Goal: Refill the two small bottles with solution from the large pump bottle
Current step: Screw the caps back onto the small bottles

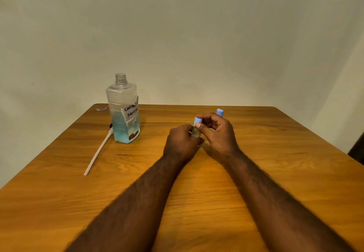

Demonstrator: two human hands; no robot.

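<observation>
I am watching the left hand [182,141] wrapping its curled fingers round the first small bottle [195,133], holding it upright just above the table [59,192], a little right of centre. The right hand [218,131] is pinching that bottle's blue cap [197,121] between thumb and forefinger, with its other fingers loosely curled and holding nothing.

The relation I am minding is this: the cap is sitting straight over the neck, on the bottle's upright long axis, with the right-hand fingertips coming in from the right and slightly above. Any twist or lift, I judge, has to run along that vertical line while the left hand is steadying the body. I cannot tell whether the cap is going on or coming off, nor how full the bottle is.

The second small bottle [219,112] is showing only its blue top, just beyond the right hand, which is nearer to it. The large bottle [123,114] is standing well apart to the far left, neck open and partly filled with blue liquid; its pump tube [97,153] is lying flat beside it, slanting nearward. The left hand is the nearer one for reaching it.

The table is grained wood, and a plain pale wall [197,35] is closing the room behind it.
</observation>
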